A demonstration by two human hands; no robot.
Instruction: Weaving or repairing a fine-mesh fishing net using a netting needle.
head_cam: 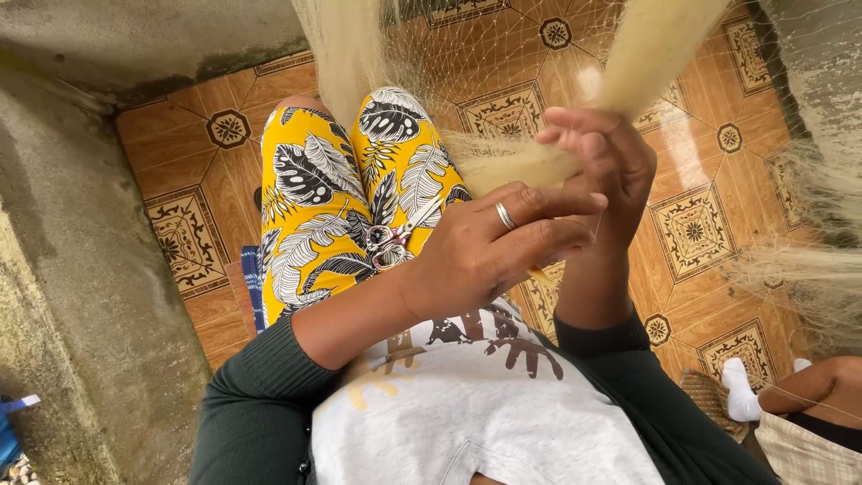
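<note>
Close together: hands (539,207) gripping net (512,166)

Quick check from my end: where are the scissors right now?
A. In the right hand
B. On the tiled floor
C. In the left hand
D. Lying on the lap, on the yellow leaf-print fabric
D: the scissors lie on the yellow leaf-print fabric over the lap, while the left hand and right hand are both busy at the pale netting.

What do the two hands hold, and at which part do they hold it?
The right hand grips a gathered bunch of pale net near its lower end. The left hand touches the same bunch; its own grip is hidden.
</note>
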